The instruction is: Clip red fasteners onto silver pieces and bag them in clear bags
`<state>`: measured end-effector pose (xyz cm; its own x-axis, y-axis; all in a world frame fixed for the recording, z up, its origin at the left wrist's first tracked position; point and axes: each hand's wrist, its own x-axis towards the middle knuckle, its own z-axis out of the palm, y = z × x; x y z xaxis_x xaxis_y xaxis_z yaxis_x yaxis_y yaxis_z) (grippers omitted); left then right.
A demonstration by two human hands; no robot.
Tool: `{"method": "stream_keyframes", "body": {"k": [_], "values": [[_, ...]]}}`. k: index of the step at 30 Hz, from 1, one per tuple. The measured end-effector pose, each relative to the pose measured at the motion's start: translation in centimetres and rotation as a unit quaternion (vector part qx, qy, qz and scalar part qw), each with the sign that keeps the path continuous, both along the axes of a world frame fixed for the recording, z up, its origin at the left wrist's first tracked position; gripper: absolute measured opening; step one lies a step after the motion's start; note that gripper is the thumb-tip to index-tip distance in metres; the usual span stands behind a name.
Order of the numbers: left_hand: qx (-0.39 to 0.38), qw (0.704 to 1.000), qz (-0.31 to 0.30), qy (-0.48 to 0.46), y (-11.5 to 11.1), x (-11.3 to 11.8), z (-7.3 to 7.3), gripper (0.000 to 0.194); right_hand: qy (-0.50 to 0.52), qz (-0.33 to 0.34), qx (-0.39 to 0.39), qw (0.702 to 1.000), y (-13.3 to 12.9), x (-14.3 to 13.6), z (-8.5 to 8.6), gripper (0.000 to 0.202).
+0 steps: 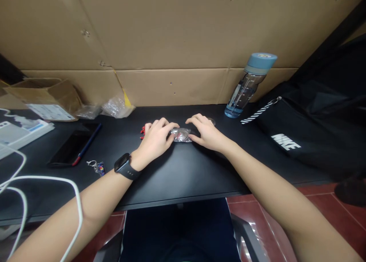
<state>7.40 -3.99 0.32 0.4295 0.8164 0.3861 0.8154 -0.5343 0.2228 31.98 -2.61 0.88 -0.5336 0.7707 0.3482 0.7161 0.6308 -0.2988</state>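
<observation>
On the black table, a small clear plastic packet lies between my hands, with something round and silvery inside and a hint of red. My left hand, wearing a black watch on the wrist, has its thumb and index finger closed on the packet's left end. At the right end, the thumb and curled fingers of my right hand grip the same packet. Small red pieces show just left of my left hand, partly hidden by it. A round-edged clear thing peeks out behind my right hand.
A tall water bottle and a black bag stand on the right. Leftward are a keychain, a dark phone-like slab, crumpled plastic, an open cardboard box and a white cable crossing over my left forearm.
</observation>
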Motion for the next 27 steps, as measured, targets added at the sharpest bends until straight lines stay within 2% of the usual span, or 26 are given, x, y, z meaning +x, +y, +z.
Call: {"method": "stream_keyframes", "body": {"k": [2, 4, 9, 16, 22, 27], "values": [[0.006, 1.000, -0.008, 0.007, 0.1, -0.1, -0.1, 0.030, -0.026, 0.046, 0.007, 0.999, -0.1, 0.1, 0.3, 0.039], [0.003, 1.000, -0.019, 0.013, 0.2, -0.1, -0.2, 0.030, -0.047, 0.065, 0.001, 0.997, -0.2, 0.0, 0.4, 0.033], [-0.014, 0.998, -0.047, 0.025, 0.4, -0.1, -0.6, 0.036, -0.061, 0.063, -0.035, 0.996, 0.0, 0.0, 0.2, 0.028], [-0.052, 0.996, -0.057, 0.032, 0.2, 0.0, -0.3, 0.039, -0.077, 0.057, -0.050, 0.994, 0.4, 0.3, -0.3, 0.044], [-0.060, 0.993, -0.070, 0.074, -0.1, 0.3, -0.4, 0.048, -0.084, 0.052, -0.051, 0.994, -0.4, 0.1, 0.4, 0.038], [-0.053, 0.994, -0.058, 0.076, -0.1, 0.7, -0.7, 0.038, -0.078, 0.049, -0.044, 0.995, -1.0, -0.6, 0.6, 0.041]]}}
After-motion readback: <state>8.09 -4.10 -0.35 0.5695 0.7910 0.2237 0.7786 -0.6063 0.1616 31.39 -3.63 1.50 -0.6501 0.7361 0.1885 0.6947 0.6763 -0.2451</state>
